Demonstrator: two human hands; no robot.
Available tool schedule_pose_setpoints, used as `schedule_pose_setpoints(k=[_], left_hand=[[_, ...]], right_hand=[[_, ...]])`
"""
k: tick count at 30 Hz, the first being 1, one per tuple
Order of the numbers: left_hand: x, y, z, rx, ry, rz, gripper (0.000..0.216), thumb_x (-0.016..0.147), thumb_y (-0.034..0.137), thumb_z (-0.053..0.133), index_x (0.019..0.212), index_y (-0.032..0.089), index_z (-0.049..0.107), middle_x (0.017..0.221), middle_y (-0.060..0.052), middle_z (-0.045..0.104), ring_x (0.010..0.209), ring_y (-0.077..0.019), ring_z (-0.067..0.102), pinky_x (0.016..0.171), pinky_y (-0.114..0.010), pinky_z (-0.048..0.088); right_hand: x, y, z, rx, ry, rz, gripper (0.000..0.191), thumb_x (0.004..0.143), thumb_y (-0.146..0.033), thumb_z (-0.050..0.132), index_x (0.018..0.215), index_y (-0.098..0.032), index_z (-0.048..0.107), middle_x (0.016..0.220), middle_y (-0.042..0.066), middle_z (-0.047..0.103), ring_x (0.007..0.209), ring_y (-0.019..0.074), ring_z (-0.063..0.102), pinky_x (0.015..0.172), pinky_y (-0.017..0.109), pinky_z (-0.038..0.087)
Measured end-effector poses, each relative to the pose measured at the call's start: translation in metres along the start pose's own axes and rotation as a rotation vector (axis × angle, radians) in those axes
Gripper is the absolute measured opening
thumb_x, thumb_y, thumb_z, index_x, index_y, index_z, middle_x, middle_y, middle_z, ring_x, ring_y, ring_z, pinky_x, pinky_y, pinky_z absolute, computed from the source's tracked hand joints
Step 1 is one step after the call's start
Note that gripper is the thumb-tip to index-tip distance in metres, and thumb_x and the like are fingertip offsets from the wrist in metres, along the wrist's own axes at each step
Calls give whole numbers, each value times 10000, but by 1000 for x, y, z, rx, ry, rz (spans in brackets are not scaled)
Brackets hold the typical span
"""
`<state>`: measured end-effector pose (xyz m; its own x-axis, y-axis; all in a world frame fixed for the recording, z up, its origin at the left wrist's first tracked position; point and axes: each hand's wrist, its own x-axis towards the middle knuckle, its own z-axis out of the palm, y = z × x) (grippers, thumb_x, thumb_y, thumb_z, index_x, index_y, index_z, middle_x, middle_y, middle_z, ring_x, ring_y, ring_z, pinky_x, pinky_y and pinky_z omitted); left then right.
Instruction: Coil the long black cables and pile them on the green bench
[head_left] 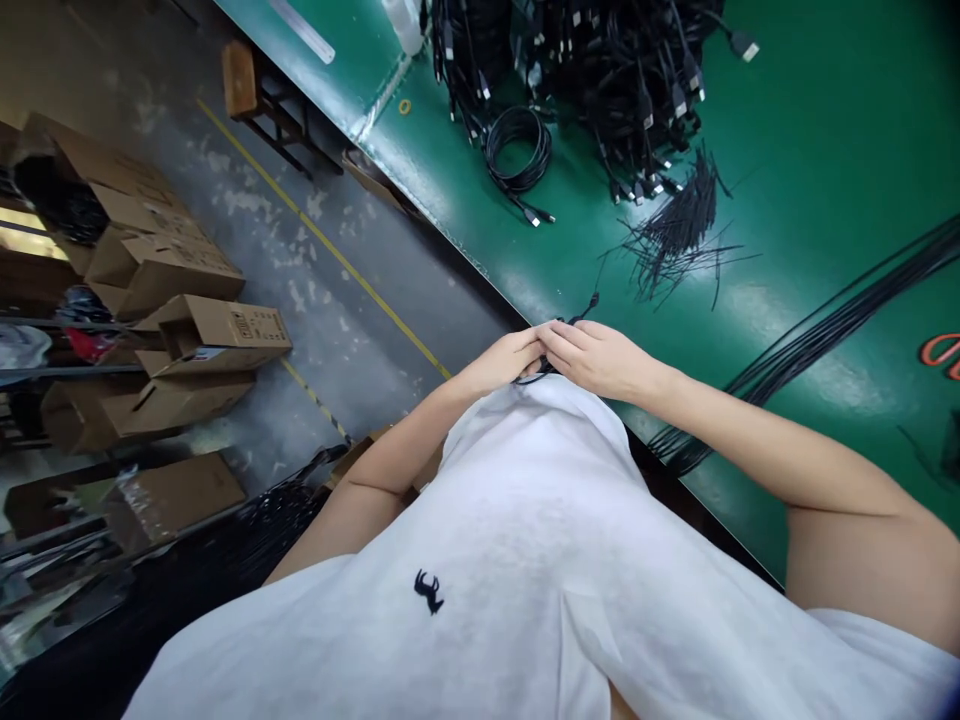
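Observation:
My left hand (508, 362) and my right hand (600, 357) meet close to my chest, at the near edge of the green table (810, 130). Both are closed on a thin black cable (577, 318) that loops under the fingers, and its plug end sticks out just above my right hand. Most of the cable is hidden by my fingers and my white shirt. A bundle of short black ties (679, 225) lies on the table beyond my hands.
A coiled black cable (517, 150) lies in front of a big heap of black cables (600, 60) further back. Long black cable strands (832, 325) run off to the right. Open cardboard boxes (187, 335) stand on the floor to the left, with a wooden stool (247, 80) by the table.

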<state>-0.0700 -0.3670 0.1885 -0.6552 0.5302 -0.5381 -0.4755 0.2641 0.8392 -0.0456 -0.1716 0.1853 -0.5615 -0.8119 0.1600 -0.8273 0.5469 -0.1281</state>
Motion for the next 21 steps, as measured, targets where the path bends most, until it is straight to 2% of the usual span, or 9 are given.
schedule_pose_setpoints(k=[3, 7, 11, 15, 18, 21], left_hand=[[0, 3, -7, -109, -124, 2, 237, 891, 370, 642, 963, 144, 650, 586, 37, 472, 543, -91, 409, 528, -231, 303], [4, 2, -12, -178, -191, 39, 332, 855, 450, 687, 784, 143, 582, 589, 23, 492, 535, -79, 416, 527, -233, 301], [13, -5, -15, -205, -224, 38, 399, 805, 512, 729, 822, 141, 585, 552, 28, 496, 501, -80, 406, 509, -238, 284], [21, -12, -17, -234, -252, 37, 442, 761, 535, 761, 865, 148, 575, 542, 40, 491, 482, -81, 399, 489, -238, 271], [24, -15, -15, -237, -268, 41, 405, 782, 494, 748, 921, 151, 583, 549, 54, 478, 481, -79, 395, 487, -232, 264], [23, -17, -12, -164, -245, 25, 303, 842, 413, 676, 978, 150, 611, 564, 52, 498, 501, -84, 411, 501, -225, 282]], right_hand=[[6, 2, -10, -10, -63, -19, 389, 1035, -126, 274, 1056, -81, 660, 1033, 155, 654, 892, 202, 574, 750, 351, 414], [14, 0, -22, -112, -114, -1, 370, 1025, -108, 280, 1140, -50, 627, 1068, 172, 637, 820, 196, 551, 670, 346, 389], [25, 0, -28, -200, -186, -42, 368, 996, -58, 297, 981, -58, 664, 886, 132, 613, 762, 192, 521, 654, 344, 361], [33, -3, -31, -258, -266, -104, 380, 984, -59, 321, 856, -100, 676, 834, 118, 598, 740, 197, 505, 625, 352, 325], [39, -13, -34, -300, -342, -37, 386, 965, -41, 323, 875, -84, 696, 819, 129, 617, 730, 202, 529, 598, 351, 316], [48, -25, -35, -293, -477, 114, 374, 942, -33, 339, 900, -48, 711, 804, 157, 646, 739, 225, 583, 583, 342, 340]])
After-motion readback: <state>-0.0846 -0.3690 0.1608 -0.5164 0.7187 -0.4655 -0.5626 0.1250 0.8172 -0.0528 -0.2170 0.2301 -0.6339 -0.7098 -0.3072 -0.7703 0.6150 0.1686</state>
